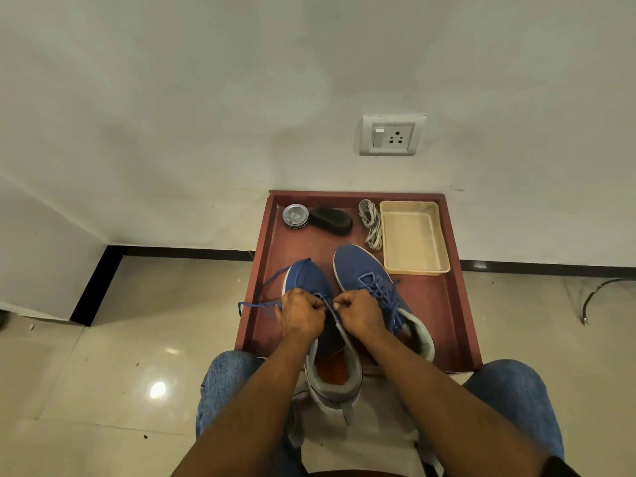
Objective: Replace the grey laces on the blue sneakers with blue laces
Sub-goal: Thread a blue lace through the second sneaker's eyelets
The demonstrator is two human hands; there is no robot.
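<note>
Surface: red tray (457,304) on the tiled floor by a white wall.
Sneaker: left blue sneaker (309,280), near-centre, half laced.
Fingers: your left hand (301,313) and right hand (361,313) each pinch the blue lace (265,287).
Tip: pull both ends evenly, flat, untwisted.

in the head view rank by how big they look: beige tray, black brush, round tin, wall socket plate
1. beige tray
2. wall socket plate and black brush look close in size; the plate sits on the wall, so ranking is unsure
3. round tin, smallest
</note>
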